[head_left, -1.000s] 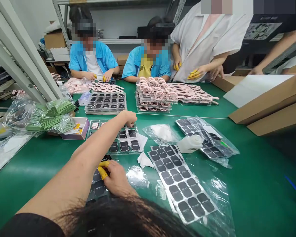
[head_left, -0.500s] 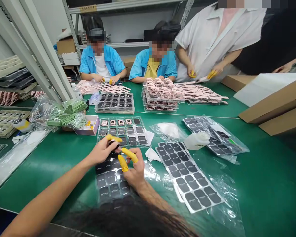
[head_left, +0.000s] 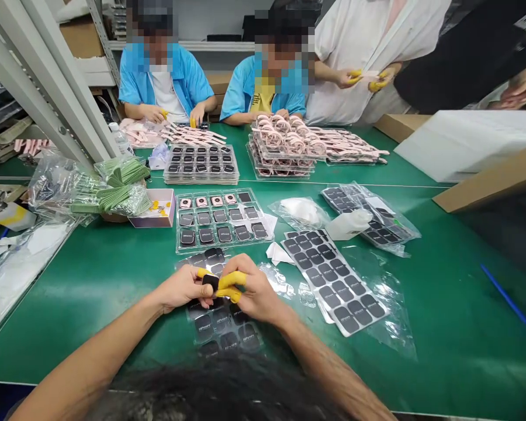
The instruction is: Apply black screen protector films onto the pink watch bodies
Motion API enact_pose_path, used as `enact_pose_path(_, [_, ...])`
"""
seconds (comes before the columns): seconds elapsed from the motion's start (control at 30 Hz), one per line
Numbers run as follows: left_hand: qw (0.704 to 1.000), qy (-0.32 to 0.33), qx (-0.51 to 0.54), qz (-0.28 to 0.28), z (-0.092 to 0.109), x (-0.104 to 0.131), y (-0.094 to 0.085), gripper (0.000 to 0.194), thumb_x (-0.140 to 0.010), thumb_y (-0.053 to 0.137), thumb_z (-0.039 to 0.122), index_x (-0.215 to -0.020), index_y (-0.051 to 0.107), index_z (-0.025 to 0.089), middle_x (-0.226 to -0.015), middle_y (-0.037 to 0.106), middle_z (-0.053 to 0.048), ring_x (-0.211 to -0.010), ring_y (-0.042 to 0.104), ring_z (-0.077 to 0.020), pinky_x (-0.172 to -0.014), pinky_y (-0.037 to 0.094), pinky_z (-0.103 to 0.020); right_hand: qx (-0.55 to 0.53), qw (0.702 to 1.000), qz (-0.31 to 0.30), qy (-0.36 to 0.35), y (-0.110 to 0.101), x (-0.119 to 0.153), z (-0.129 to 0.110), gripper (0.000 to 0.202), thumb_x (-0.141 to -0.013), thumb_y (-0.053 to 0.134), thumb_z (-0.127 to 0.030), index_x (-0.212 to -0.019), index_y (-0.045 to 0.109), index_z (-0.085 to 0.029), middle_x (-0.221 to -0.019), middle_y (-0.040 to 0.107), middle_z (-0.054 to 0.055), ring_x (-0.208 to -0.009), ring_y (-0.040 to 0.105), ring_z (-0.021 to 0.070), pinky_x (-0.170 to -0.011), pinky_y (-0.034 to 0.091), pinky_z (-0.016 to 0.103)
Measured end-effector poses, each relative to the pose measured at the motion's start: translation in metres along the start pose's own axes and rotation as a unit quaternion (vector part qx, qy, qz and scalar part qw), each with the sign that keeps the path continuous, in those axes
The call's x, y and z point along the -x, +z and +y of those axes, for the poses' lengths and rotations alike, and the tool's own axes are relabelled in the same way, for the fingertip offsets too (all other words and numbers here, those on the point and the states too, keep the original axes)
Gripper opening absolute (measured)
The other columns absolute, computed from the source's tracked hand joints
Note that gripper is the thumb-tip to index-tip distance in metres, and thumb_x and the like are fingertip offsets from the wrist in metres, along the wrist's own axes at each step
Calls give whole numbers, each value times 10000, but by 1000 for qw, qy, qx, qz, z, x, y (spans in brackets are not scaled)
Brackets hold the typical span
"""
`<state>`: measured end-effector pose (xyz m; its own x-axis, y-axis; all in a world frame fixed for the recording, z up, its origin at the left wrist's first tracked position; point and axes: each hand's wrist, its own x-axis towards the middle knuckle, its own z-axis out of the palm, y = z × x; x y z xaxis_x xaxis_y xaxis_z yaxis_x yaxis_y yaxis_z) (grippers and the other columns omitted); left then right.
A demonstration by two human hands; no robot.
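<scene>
A small watch case point(head_left: 210, 281) with a glossy black square face is held between both hands above the table. My left hand point(head_left: 182, 289) grips it from the left with thumb and fingers, one finger in a yellow finger cot. From the right, my right hand point(head_left: 256, 289) pinches at its edge with yellow-cotted fingers; any thin film there is too small to make out. Under my hands lies a clear sheet of dark square stickers point(head_left: 221, 320), partly covered. Just beyond is a clear plastic tray point(head_left: 180, 250) holding pinkish watch cases and dark square pieces.
White-backed sticker sheets point(head_left: 339, 286) lie to the right, near a white bottle point(head_left: 349, 224) and bagged sheets point(head_left: 377, 219). A small box point(head_left: 169, 210) and green straps point(head_left: 123, 196) stand left. Stacked trays of pink straps point(head_left: 284, 146) sit farther back, before co-workers.
The view has shifted, with the table things higher in frame. My hands have come back from the tray's near edge and closer together, with the watch case's black face now showing between them.
</scene>
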<state>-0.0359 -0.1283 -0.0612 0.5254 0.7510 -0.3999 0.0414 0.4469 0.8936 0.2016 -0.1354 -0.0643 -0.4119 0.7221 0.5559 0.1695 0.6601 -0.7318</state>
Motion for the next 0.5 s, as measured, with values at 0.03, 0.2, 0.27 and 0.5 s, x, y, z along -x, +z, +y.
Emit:
enact_pose_path(0.03, [1000,9,12,14,-1,-1,1,702,-575,1034,672,-954,769,144,-718,718,-9,-622,695,-151,-623,588,-258,-21,997,8,68,-8,5,-4,122,-1016,662,-302,-907,709,-277,-909,718,16,-840,655,215,-770,546,381])
enact_pose_path(0.2, [988,70,32,135,-2,-8,4,727,-712,980,634,-1191,638,207,-827,700,32,-549,670,-122,-557,573,-264,233,885,33,401,-53,30,1,182,-927,697,-417,-860,732,-251,-901,678,34,-841,645,247,-745,476,369])
enact_pose_path(0.27, [986,81,41,140,-1,-9,4,685,-712,1005,547,-1182,646,202,-867,706,25,-613,695,-119,-630,594,-269,377,819,69,428,-66,30,13,230,-918,706,-404,-1066,793,-251,-1065,696,75,-955,663,273,-749,457,367])
enact_pose_path(0.5, [986,73,45,145,-7,-12,5,718,-623,1029,240,-1260,701,187,-980,806,-33,-785,765,-163,-730,577,-274,396,854,53,333,-48,5,32,202,-972,642,-233,-1059,824,-242,-946,730,68,-886,670,237,-741,480,346])
